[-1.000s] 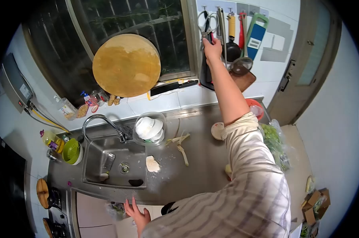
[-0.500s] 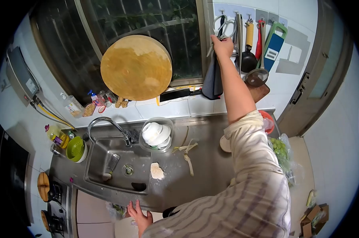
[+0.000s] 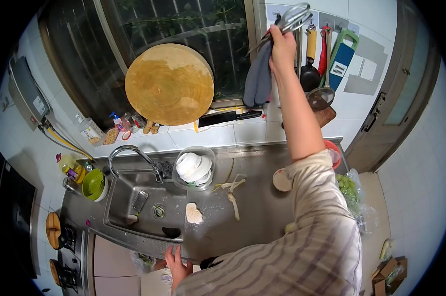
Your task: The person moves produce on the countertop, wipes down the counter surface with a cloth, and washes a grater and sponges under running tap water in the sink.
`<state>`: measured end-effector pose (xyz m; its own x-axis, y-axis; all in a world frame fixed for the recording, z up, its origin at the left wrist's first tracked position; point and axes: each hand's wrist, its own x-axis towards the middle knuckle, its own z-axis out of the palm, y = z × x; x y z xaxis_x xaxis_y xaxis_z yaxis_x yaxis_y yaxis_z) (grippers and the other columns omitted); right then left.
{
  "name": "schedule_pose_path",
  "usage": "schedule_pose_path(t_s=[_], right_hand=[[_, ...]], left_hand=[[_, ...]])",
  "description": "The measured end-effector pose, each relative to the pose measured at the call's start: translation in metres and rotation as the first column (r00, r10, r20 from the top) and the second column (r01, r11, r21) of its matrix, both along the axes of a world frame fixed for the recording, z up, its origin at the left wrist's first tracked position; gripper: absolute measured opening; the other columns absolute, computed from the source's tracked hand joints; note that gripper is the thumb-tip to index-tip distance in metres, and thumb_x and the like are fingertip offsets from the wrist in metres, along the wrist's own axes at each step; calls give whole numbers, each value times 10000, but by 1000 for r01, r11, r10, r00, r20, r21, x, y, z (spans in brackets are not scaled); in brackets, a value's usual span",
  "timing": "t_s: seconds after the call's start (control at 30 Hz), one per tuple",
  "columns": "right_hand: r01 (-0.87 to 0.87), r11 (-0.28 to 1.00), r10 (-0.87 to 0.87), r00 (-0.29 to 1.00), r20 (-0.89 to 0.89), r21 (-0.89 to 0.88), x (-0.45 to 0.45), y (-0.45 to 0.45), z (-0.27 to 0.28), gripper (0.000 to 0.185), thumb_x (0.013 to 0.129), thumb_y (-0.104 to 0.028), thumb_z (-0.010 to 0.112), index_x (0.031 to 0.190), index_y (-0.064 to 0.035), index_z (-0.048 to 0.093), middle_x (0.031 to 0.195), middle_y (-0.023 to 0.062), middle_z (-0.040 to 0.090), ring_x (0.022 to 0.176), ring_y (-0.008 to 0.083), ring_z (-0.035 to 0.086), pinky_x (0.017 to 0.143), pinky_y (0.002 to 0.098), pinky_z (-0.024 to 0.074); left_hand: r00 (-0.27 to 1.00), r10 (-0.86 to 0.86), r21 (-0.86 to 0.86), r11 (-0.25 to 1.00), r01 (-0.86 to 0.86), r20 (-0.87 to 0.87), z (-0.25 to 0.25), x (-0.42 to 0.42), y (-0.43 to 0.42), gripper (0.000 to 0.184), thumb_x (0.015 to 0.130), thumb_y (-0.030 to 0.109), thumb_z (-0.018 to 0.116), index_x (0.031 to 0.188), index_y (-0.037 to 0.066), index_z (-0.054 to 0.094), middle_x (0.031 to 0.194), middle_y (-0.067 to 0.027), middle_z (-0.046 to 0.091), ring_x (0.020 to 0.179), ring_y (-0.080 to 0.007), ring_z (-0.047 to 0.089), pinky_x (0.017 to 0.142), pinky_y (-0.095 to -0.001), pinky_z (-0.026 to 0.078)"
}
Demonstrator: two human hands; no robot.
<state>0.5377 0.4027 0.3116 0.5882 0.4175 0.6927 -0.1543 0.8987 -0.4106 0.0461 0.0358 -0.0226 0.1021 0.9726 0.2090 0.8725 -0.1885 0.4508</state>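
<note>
My right hand (image 3: 283, 49) is raised to the wall hooks and closed around a pair of scissors (image 3: 296, 17). Their grey loop handles stick out above the hand, and the blades point down to the left. A dark grey-blue cloth (image 3: 257, 81), perhaps a mitt, hangs slanted just below this hand; whether the fingers also touch it I cannot tell. Low in the view, my left hand (image 3: 178, 269) rests with outstretched fingers at the front edge of the steel counter (image 3: 262, 232), holding nothing.
Along the wall hang a strainer ladle (image 3: 321, 97), a black ladle (image 3: 310, 76) and a green grater (image 3: 339, 61). A round wooden board (image 3: 168, 84) leans on the window beside a black knife (image 3: 223, 118). Below are a sink (image 3: 146, 207), stacked white bowls (image 3: 193, 167) and vegetable peelings (image 3: 233, 197).
The scissors have turned and come away from their hook in my right hand. The cloth has swung left and up, uncovering the knife handle. My left hand's fingers have drawn closer together.
</note>
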Motion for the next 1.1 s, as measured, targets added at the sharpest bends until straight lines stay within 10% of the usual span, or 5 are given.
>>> schedule_pose_path(t_s=[0.37, 0.7, 0.83, 0.97, 1.1], right_hand=[[21, 933, -79, 986, -149, -359, 21, 1, -34, 177, 774, -139, 646, 830, 10, 568, 764, 35, 566, 667, 118, 499, 604, 278, 404], [274, 961, -266, 955, -134, 48, 18, -2, 11, 192, 819, -91, 637, 942, 9, 530, 856, 45, 581, 728, 118, 529, 691, 263, 437], [100, 976, -79, 990, 116, -191, -27, -40, -44, 227, 810, -101, 657, 957, -1, 517, 801, 34, 583, 699, 112, 536, 643, 252, 439], [-364, 719, 542, 827, 150, -591, -130, -123, -149, 240, 795, -57, 648, 968, -75, 482, 800, 27, 562, 680, 91, 552, 579, 244, 470], [-534, 506, 813, 557, 169, -677, -215, -214, -218, 288, 782, -65, 669, 1033, -54, 528, 885, -2, 555, 839, 83, 524, 758, 252, 451]], left_hand=[[979, -201, 3, 980, 201, 41, 22, 22, 33, 644, 613, 17, 632, 1237, 36, 476, 1144, -185, 506, 1094, -383, 437, 970, -465, 336], [972, -230, -34, 972, 232, 38, 6, 31, 33, 674, 591, 35, 652, 1244, 52, 484, 1130, -176, 518, 1071, -345, 466, 929, -441, 367], [964, -244, -72, 965, 252, 101, 9, 37, 40, 666, 631, 38, 668, 1264, 41, 464, 1123, -175, 529, 1056, -343, 487, 936, -430, 374], [758, 105, -371, 909, 189, 644, 15, 61, 52, 779, 725, 74, 712, 1384, 25, 299, 1287, -180, 460, 1205, -293, 427, 1026, -389, 315], [475, -236, 40, 922, 386, 848, 28, 105, 78, 906, 753, 105, 704, 1427, -1, 108, 1410, -195, 273, 1271, -263, 333, 1062, -369, 245]])
